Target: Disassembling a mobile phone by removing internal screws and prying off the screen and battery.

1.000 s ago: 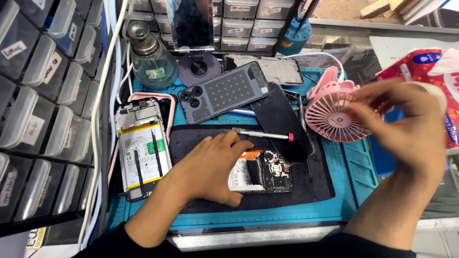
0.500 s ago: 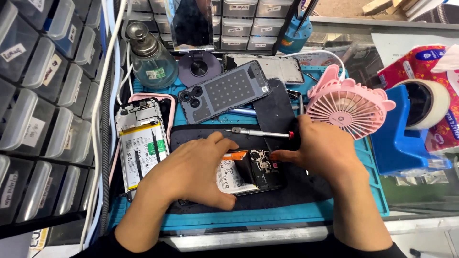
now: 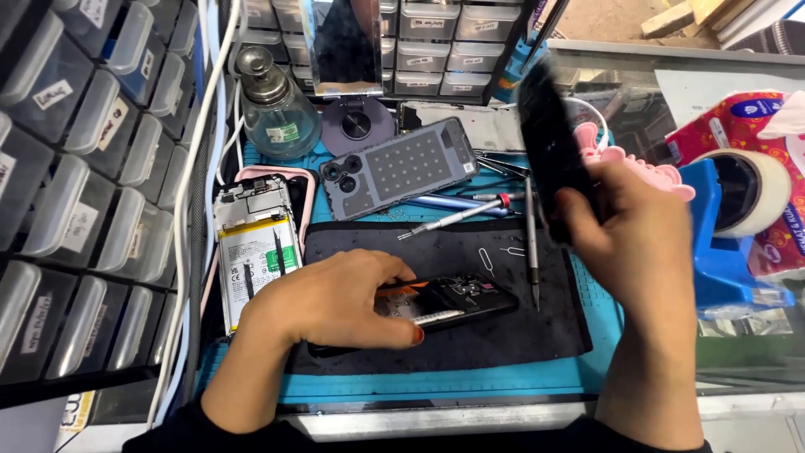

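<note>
The left hand (image 3: 335, 298) presses curled fingers on an opened phone (image 3: 444, 304) lying on the black mat (image 3: 503, 335). The right hand (image 3: 633, 231) grips a dark panel (image 3: 553, 155), lifted above the table (image 3: 470, 382).

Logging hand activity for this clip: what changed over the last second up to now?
The right hand came in from beside the pink fan, dipped to the opened phone on the black mat, then rose holding a dark flat panel upright. The left hand stayed on the opened phone; the grey back cover and battery phone did not move.
</note>
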